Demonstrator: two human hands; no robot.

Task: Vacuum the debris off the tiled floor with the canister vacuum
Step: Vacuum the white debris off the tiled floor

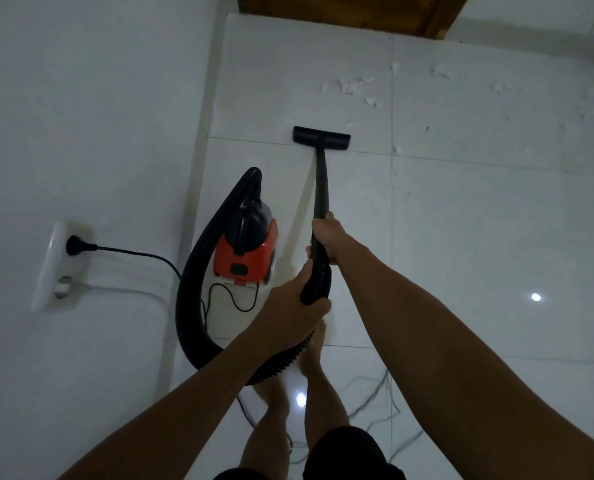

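A red and black canister vacuum (246,244) stands on the white tiled floor (461,237) near the left wall. Its black ribbed hose (191,289) loops round to a black wand (321,181). The flat black floor nozzle (321,136) rests on the tiles at the wand's far end. My right hand (328,237) grips the wand's upper part. My left hand (293,303) grips the ribbed hose end just below it. White debris (352,85) lies scattered beyond the nozzle, to its upper right.
The vacuum's black plug sits in a wall socket (61,261) on the left wall, its cord (143,254) running to the canister. Thin cables (375,403) lie on the floor by my bare feet (312,355). A wooden door frame (340,12) is at the far end.
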